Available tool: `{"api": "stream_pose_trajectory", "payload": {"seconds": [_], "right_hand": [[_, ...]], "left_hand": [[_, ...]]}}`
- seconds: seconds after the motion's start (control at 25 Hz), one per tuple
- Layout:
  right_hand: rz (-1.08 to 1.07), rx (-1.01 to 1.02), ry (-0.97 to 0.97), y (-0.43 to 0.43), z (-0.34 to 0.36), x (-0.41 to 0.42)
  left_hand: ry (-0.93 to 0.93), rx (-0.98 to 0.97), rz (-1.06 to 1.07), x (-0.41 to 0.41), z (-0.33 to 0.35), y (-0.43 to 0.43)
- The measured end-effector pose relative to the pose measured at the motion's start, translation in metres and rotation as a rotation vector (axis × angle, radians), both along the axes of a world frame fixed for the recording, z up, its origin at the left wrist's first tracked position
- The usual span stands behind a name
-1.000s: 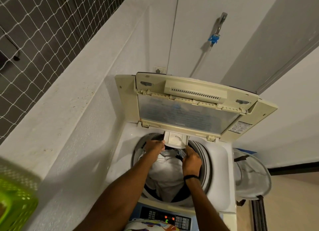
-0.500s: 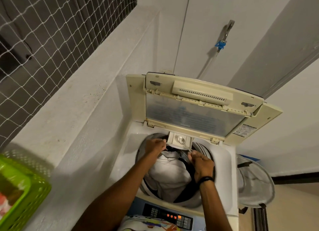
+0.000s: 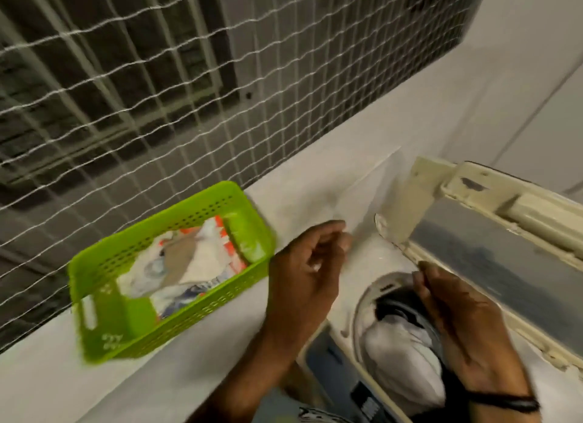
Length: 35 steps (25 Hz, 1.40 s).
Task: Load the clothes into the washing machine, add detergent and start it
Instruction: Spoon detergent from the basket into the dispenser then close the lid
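The washing machine point(image 3: 372, 299) fills the lower right of the frame, its lid point(image 3: 492, 233) raised and leaning back along the right edge. Its round drum opening holds the clothes point(image 3: 400, 350), a pale bundle with a dark piece at its upper side. The control panel point(image 3: 344, 378) shows as a bluish strip at the bottom, blurred.

The right hand point(image 3: 467, 321) hangs over the drum opening in the lower right, fingers drawn together near the lid's lower edge; whether that grip pinches anything I cannot tell. A dark band circles its wrist.

The left hand point(image 3: 303, 271) is at the centre of the frame, above the white ledge point(image 3: 176, 369), fingers loosely curled and its grip empty, just beside the green basket point(image 3: 110, 312). The basket stands on the ledge at centre left and holds white and orange packets point(image 3: 192, 258); their print is too blurred to read.

Behind the ledge, white netting point(image 3: 157, 75) covers the upper left.
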State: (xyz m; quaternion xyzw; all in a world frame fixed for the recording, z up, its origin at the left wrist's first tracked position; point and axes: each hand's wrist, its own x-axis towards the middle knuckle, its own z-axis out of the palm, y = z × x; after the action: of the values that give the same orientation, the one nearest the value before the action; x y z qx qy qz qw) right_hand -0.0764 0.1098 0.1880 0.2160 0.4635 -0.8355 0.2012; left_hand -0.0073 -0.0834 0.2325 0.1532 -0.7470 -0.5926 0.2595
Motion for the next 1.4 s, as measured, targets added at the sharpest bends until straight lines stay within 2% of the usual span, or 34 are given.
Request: {"api": "stream_pose_trajectory", "payload": {"seconds": [0.08,0.16,0.24,0.32,0.4,0.52,0.6,0.76,1.0,1.16,1.28,1.4], "right_hand": [[0.234,0.158,0.134,-0.028,0.022,0.0],[0.397,0.159,0.239,-0.064,0.041,0.004],[0.535,0.171,0.397,-0.1,0.052,0.01],[0.659,0.238,0.562,-0.136,0.063,0.017],[0.736,0.374,0.679,-0.168,0.065,0.02],[0.828,0.913,1.095,-0.207,0.061,0.014],[0.858,1.116,1.284,-0.232,0.057,0.012],[1.092,1.053,1.194,-0.276,0.044,0.012],[1.236,0.924,1.053,-0.291,0.041,0.012],[1.249,0.851,0.871,-0.287,0.048,0.008],[1.272,0.889,0.856,-0.289,0.049,0.008],[1.196,0.948,0.86,-0.284,0.047,0.006]], "left_hand": [[0.112,-0.01,0.227,0.028,0.028,-0.029],[0.158,-0.031,0.484,0.057,0.044,-0.061],[0.118,-0.147,0.665,0.087,0.049,-0.095],[-0.05,-0.377,0.708,0.111,0.042,-0.127],[-0.275,-0.595,0.66,0.127,0.029,-0.153],[-0.459,-0.651,0.585,0.135,0.011,-0.17],[-0.447,-0.639,0.585,0.137,0.003,-0.174],[-0.363,-0.518,0.641,0.136,-0.002,-0.177],[-0.313,-0.375,0.71,0.138,-0.008,-0.179],[-0.287,-0.373,0.703,0.138,-0.007,-0.176],[-0.287,-0.378,0.691,0.137,-0.005,-0.177],[-0.298,-0.375,0.702,0.136,-0.004,-0.176]]}}
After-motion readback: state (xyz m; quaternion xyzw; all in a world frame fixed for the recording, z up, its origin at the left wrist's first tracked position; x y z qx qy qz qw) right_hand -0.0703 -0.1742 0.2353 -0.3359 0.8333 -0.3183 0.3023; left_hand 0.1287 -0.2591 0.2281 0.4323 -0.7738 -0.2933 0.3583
